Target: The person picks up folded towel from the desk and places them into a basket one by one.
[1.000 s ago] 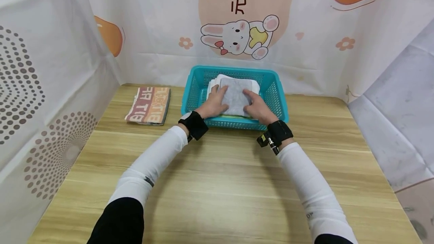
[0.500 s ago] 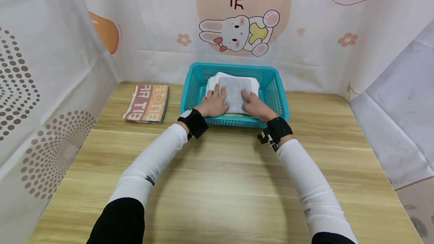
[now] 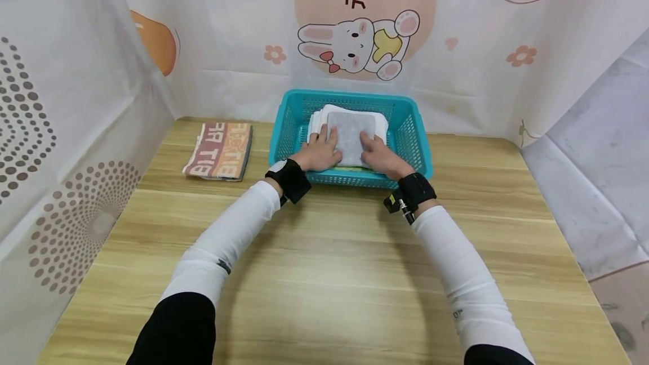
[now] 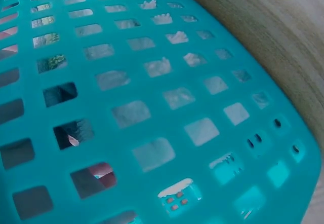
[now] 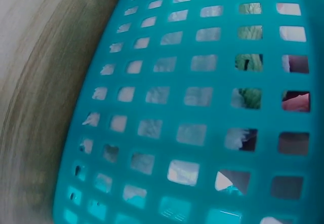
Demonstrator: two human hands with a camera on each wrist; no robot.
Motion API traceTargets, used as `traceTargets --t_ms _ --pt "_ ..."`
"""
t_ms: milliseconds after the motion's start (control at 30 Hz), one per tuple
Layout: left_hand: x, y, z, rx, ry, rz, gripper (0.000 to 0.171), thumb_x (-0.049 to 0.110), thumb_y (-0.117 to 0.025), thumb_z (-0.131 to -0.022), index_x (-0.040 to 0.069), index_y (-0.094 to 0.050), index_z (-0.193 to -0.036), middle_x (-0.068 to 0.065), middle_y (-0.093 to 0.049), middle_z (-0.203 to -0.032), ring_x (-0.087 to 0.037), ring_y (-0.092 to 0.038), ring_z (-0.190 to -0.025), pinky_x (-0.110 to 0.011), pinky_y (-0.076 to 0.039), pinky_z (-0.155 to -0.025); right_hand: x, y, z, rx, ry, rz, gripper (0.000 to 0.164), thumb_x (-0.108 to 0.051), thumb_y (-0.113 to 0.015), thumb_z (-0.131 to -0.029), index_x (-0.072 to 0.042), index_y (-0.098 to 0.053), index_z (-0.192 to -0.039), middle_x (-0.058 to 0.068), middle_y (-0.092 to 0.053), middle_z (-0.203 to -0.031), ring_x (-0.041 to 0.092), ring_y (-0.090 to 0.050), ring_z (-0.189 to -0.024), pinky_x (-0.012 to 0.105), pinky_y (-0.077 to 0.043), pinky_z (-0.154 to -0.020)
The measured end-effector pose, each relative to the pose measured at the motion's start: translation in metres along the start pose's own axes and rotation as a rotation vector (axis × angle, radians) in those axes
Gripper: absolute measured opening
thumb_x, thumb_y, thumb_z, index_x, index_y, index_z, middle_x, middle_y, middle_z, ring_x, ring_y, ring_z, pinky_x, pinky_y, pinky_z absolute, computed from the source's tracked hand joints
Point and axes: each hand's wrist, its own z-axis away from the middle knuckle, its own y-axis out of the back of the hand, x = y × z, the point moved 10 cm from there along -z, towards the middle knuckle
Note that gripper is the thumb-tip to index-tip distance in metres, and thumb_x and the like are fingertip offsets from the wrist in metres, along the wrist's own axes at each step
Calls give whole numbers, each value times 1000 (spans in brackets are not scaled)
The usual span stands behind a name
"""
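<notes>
A stack of folded towels, white ones with a grey towel (image 3: 349, 134) on top, lies inside a teal perforated plastic basket (image 3: 350, 97). My left hand (image 3: 318, 154) rests on the stack's left side with its fingers spread out. On the right side my right hand (image 3: 381, 156) touches the grey towel, its index finger and thumb extended over it and the other fingers partly hidden. Both wrist views are filled by the basket wall (image 4: 152, 100), with white and green cloth (image 5: 250, 33) showing through the holes.
A folded orange and maroon towel with lettering (image 3: 221, 151) lies on the wooden table (image 3: 324, 263) left of the basket. White printed curtains (image 3: 228, 38) hang behind the basket and on both sides.
My left fingers have shifted slightly and spread more on the stack. The right hand stays almost in place. The head view has tilted down a little, so everything appears higher.
</notes>
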Motion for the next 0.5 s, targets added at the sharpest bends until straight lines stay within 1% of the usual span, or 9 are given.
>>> traceTargets --t_ms 67,167,233,300,367,400,433,467,500 --pt "0 1 0 6 3 6 69 41 -26 -107 11 9 -159 -17 14 -165 -38 4 -151 -56 -12 -119 -1 0 0 2 6 -3 65 -7 -34 -103 -10 -1 -159 18 7 -165 31 -2 -152 47 -17 -119" --pt "-1 3 2 17 11 22 69 40 -26 -107 12 7 -160 -17 12 -165 -38 3 -152 -56 -12 -119 -5 0 1 13 23 -5 65 -5 -34 -103 -9 -1 -159 19 4 -165 32 -8 -151 47 -22 -116" --pt "0 6 3 28 11 32 68 39 -27 -107 12 5 -160 -17 10 -166 -38 2 -152 -55 -13 -119 -8 2 2 36 31 0 65 -4 -35 -103 -8 -4 -159 20 2 -165 33 -11 -150 47 -25 -114" --pt "1 8 5 37 8 34 67 39 -28 -107 12 4 -160 -17 8 -166 -38 1 -152 -55 -13 -119 -7 5 0 72 33 42 65 -4 -36 -102 -7 -6 -159 21 3 -165 34 -9 -151 48 -24 -116" --pt "3 10 7 42 3 28 67 38 -28 -107 11 2 -160 -17 8 -166 -38 -1 -151 -54 -14 -119 -7 7 1 86 67 66 62 -4 -37 -103 -4 -11 -159 22 7 -164 35 -4 -152 49 -22 -118" --pt "3 11 9 46 1 26 66 38 -29 -108 12 1 -160 -18 7 -166 -39 -1 -151 -54 -15 -119 5 10 -9 104 104 101 61 -10 -38 -104 -6 -12 -159 20 11 -165 33 1 -153 47 -21 -119" --pt "4 12 10 47 0 21 66 38 -29 -108 12 0 -160 -18 7 -166 -39 -1 -151 -54 -15 -119 13 12 -16 112 122 149 60 -14 -37 -106 -7 -11 -159 17 16 -164 32 5 -153 46 -21 -119" --pt "4 13 12 48 1 16 66 39 -29 -108 12 0 -161 -18 8 -166 -39 -1 -151 -54 -15 -119 26 15 -27 120 176 187 60 -20 -38 -106 -8 -11 -159 15 18 -164 30 -10 -153 39 -28 -115" --pt "5 14 13 52 -1 12 66 39 -30 -108 12 -2 -161 -18 8 -166 -39 -1 -151 -54 -15 -119 37 17 -35 126 227 232 60 -25 -37 -107 -8 -12 -159 14 18 -165 28 -21 -151 35 -33 -111"
